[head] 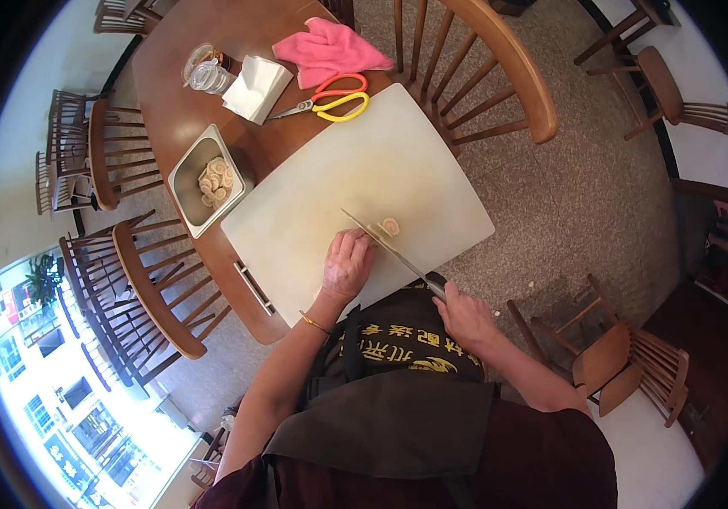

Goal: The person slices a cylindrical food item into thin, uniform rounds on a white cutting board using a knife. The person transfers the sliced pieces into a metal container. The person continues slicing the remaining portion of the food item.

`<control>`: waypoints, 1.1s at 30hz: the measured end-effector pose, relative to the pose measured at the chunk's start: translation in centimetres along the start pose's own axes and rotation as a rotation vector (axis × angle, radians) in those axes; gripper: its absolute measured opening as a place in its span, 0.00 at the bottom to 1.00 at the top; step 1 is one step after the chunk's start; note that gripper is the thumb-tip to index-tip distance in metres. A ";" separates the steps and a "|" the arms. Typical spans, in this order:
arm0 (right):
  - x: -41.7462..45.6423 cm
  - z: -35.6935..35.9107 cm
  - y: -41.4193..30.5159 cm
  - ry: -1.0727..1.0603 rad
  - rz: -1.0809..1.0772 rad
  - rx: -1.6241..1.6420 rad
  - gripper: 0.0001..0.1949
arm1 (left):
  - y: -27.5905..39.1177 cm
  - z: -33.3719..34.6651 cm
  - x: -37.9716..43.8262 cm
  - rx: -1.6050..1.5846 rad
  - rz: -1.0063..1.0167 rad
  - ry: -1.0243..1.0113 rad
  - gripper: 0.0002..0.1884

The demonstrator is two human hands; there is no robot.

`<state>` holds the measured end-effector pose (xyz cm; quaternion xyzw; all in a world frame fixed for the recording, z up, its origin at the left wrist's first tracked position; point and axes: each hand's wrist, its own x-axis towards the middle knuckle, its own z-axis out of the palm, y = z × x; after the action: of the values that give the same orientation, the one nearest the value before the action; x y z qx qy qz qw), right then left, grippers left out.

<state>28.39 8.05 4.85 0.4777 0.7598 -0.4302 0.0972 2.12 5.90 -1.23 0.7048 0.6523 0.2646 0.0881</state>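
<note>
My right hand (467, 315) is closed around the handle of a kitchen knife (395, 253), whose blade lies slantwise over a large white cutting board (338, 165). My left hand (348, 262) rests on the board with curled fingertips beside the blade, holding a piece of food that its fingers mostly hide. Just right of the blade lies a round slice (390, 226) with a pinkish spiral and a wavy edge. More such slices (216, 181) are heaped in a rectangular stainless steel container (180, 173) at the board's left.
Beyond the board on the wooden table (236, 22) are scissors (341, 102) with red and yellow handles, a pink cloth (332, 51), a box of white tissues (257, 88) and a clear lidded container (210, 77). A wooden chair (504, 63) stands against the table's right side.
</note>
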 end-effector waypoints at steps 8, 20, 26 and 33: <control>3.3 -0.7 -2.0 -0.080 0.053 0.021 0.15 | 0.1 -0.1 0.1 -0.024 -0.009 -0.001 0.14; 2.5 -1.3 -1.7 0.051 -0.079 0.004 0.15 | 0.2 -0.6 -0.1 -0.039 -0.027 -0.002 0.13; -0.4 -0.6 -0.7 0.056 -0.059 -0.020 0.14 | 0.1 -0.5 -0.3 -0.020 -0.019 -0.008 0.13; -0.5 0.1 -0.3 0.007 -0.004 -0.002 0.14 | 0.0 -0.4 -0.1 -0.032 -0.016 -0.011 0.14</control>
<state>28.37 7.60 5.21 0.4776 0.7616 -0.4278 0.0940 1.96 5.67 -0.90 0.6994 0.6532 0.2704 0.1052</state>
